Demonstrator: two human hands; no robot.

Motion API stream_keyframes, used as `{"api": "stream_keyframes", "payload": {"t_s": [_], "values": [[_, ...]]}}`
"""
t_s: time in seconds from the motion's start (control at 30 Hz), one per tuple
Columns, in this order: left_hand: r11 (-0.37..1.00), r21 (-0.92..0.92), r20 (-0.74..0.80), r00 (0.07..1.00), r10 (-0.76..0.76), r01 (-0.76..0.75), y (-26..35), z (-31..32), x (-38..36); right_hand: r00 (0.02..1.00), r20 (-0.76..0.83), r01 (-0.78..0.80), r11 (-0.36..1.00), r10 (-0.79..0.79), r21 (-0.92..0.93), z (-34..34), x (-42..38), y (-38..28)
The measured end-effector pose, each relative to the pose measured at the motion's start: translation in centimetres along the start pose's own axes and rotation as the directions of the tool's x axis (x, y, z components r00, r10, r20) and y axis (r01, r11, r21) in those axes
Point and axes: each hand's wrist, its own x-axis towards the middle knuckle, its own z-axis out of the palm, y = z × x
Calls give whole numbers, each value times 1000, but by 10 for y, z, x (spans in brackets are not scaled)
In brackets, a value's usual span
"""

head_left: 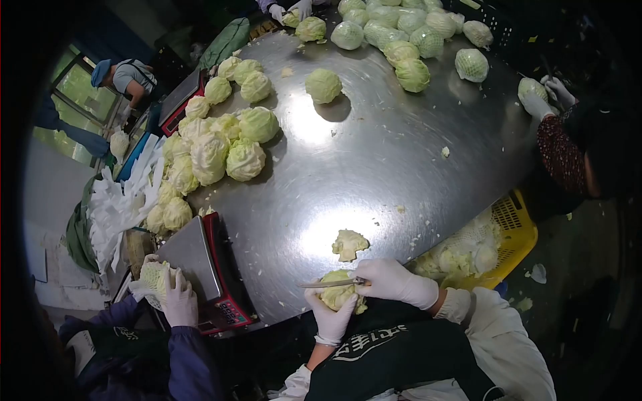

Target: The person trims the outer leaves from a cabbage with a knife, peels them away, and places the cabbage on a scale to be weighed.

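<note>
At the near edge of the metal table, my left hand (330, 319) cups a small cabbage (338, 294) from below and the left, its fingers wrapped round it. My right hand (396, 282) grips a knife (332, 283) by its handle. The blade points left and lies across the top of the cabbage; whether it cuts in cannot be made out. Both hands wear white gloves. Just beyond the cabbage, a trimmed piece of cabbage leaf (350, 245) lies flat on the metal.
Several cabbages (209, 157) are heaped left on the metal table (374, 180). Netted cabbages (428, 41) lie at the back. A red-sided scale (194, 257) and a co-worker's glove (180, 301) are near left. A yellow crate (525, 230) of leaves stands right, below another co-worker's sleeve (560, 150).
</note>
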Motion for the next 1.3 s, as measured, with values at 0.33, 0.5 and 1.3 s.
{"api": "stream_keyframes", "payload": {"t_s": [0.33, 0.5, 1.3], "values": [[967, -194, 20, 986, -167, 167, -11, -39, 10, 731, -473, -575, 817, 492, -40, -81, -14, 32], [775, 493, 310, 912, 269, -396, 41, -35, 43, 940, -249, -149, 938, 232, 313, -38, -13, 6], [952, -123, 342, 912, -226, 282, 16, -12, 75, 995, -68, -83, 974, 71, -211, -19, -36, -19]]}}
